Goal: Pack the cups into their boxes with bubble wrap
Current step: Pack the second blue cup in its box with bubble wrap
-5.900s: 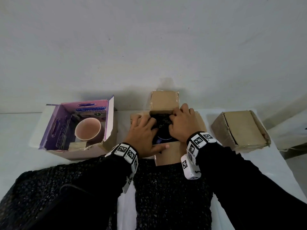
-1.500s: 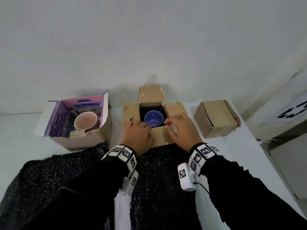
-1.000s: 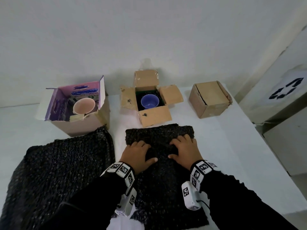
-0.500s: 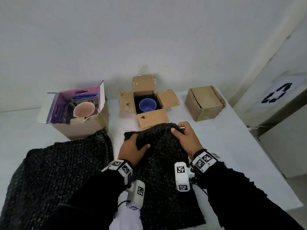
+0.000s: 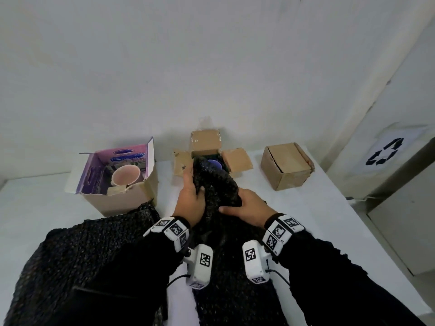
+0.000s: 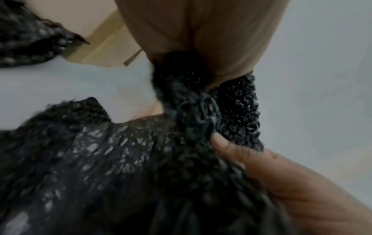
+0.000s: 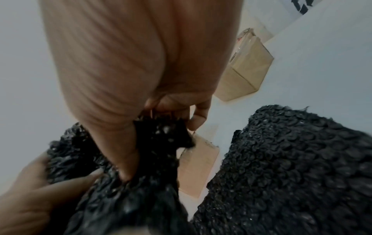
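Both hands hold one sheet of black bubble wrap (image 5: 216, 184) bunched up between them, its upper end raised in front of the open brown box (image 5: 237, 160). My left hand (image 5: 190, 198) grips its left side and my right hand (image 5: 244, 208) grips its lower right. The left wrist view shows fingers curled round the crumpled wrap (image 6: 191, 111), and the right wrist view shows the same bunched wrap (image 7: 157, 151). A blue cup (image 5: 215, 164) sits in the open box, half hidden by the wrap. A pink cup (image 5: 126, 178) stands in the purple box (image 5: 117, 201).
A closed brown box (image 5: 286, 169) stands at the right on the white table (image 5: 317, 220). A second black bubble wrap sheet (image 5: 82, 250) lies flat at the near left. A wall runs behind the boxes. A bin with a recycling sign (image 5: 386, 155) stands off the table's right side.
Both hands have moved from the open box back to the flat wrap, gathered it and lifted it toward that box. It now covers part of the blue cup.
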